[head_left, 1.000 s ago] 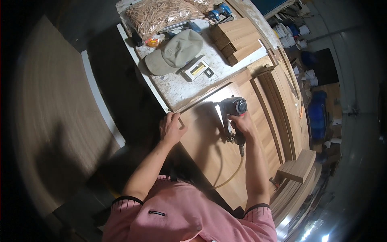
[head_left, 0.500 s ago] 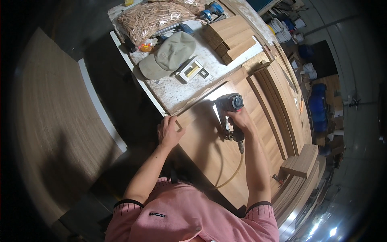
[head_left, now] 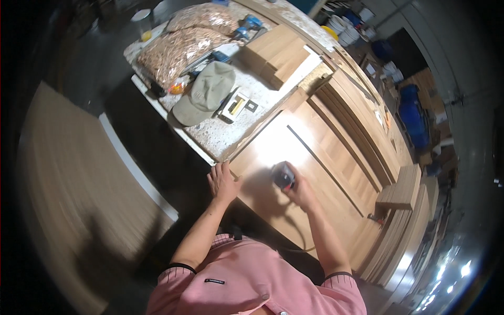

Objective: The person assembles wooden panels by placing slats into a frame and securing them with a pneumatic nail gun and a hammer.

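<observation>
A dark nail gun (head_left: 284,176) is gripped in my right hand (head_left: 300,190), held over the pale wooden panel (head_left: 273,152). It appears end-on and slightly blurred, so its nose is hidden. From beneath it an air hose (head_left: 302,231) curves back towards my body. My left hand (head_left: 223,182) holds the panel's near-left corner, thumb on the panel side and fingers around the edge beside the white worktable. Along the panel's far-left edge runs a narrow wooden strip (head_left: 257,137). A thin dark strip or gap (head_left: 323,168) crosses the wood beyond the gun.
On the white worktable (head_left: 210,142) lie a cap (head_left: 210,89), a bag of wooden dowels (head_left: 176,55), a blue tool (head_left: 249,26) and stacked wood blocks (head_left: 278,52). Long boards (head_left: 357,136) line the right. A large curved-looking panel (head_left: 79,194) stands left across a dark gap.
My right hand has drawn the nail gun back towards me and left, turning it away from the far edge. My left hand stays at the corner. The whole view has shifted slightly.
</observation>
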Tool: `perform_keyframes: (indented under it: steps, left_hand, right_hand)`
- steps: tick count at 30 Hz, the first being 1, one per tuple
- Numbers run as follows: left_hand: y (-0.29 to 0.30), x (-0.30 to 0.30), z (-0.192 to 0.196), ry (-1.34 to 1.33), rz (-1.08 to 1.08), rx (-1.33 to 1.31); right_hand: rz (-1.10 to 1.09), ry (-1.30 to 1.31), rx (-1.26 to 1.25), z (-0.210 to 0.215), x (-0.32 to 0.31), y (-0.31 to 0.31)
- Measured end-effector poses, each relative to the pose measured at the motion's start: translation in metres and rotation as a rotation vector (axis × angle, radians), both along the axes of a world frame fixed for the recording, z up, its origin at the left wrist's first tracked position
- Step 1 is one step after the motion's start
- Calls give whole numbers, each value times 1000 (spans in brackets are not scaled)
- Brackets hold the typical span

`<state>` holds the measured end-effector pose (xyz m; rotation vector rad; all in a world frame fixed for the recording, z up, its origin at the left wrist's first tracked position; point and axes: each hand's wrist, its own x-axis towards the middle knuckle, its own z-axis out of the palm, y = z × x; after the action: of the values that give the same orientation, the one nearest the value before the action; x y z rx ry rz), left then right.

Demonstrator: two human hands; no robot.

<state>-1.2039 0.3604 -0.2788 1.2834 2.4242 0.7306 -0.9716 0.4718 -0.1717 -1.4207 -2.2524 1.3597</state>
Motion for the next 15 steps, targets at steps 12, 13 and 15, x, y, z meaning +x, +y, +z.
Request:
perform_keyframes:
  steps: [12,13,15]
  left_hand:
    - [94,-2,2,42,-279,-122]
    - [93,-9,-1,26,-294,-125]
    - [87,-7,3,7,-321,-63]
  right_hand:
    - [-411,-240,243,-48,87,-158]
    - [-448,-256,244,-51,95,-159]
    - [-494,-303,227,-54,116,-166]
